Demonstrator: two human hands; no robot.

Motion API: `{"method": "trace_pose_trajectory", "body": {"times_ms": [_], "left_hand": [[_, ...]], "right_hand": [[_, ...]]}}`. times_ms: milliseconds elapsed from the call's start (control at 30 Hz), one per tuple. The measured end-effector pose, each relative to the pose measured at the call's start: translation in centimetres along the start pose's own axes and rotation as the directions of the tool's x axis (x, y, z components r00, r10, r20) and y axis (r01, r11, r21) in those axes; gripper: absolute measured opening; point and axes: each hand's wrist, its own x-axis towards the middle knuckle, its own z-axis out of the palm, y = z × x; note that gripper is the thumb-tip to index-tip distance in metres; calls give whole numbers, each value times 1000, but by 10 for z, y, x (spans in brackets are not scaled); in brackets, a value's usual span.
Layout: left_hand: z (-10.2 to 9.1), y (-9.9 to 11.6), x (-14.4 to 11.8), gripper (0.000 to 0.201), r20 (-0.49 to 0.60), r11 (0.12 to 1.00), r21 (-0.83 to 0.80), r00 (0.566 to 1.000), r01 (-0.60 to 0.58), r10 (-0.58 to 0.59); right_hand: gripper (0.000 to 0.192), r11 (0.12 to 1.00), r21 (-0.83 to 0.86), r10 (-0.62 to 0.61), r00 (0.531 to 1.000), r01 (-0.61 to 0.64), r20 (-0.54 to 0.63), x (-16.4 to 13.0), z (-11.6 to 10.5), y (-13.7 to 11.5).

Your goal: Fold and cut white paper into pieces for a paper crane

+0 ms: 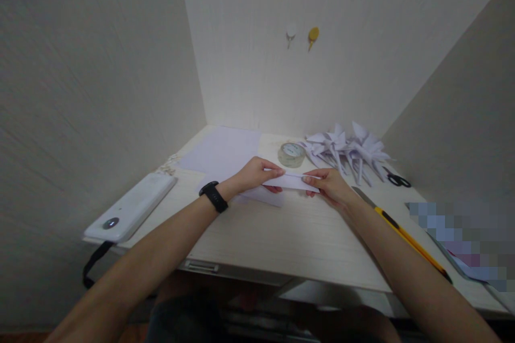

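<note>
A narrow strip of folded white paper [293,181] is stretched between my two hands, just above the desk. My left hand [259,172], with a black watch [214,196] on its wrist, pinches the strip's left end between thumb and fingers. At the right end, my right hand [328,184] pinches it the same way. Part of a loose white sheet [263,196] lies under my left hand. Behind the strip sits a roll of clear tape [291,155]. Several folded paper pinwheel shapes [346,147] are heaped beyond my right hand.
White sheets [225,147] lie at the back left of the desk [257,246]. A white device [131,206] with a black strap rests on the left edge. To the right are a yellow box cutter [410,238] and black scissors [398,179]. Walls enclose three sides.
</note>
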Motion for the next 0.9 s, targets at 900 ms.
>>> {"method": "trace_pose_trajectory", "body": {"times_ms": [900], "left_hand": [[-2, -8, 4, 33, 9, 983, -175, 998, -60, 62]], "right_hand": [[39, 989, 140, -44, 997, 54, -71, 1, 2, 3]]}}
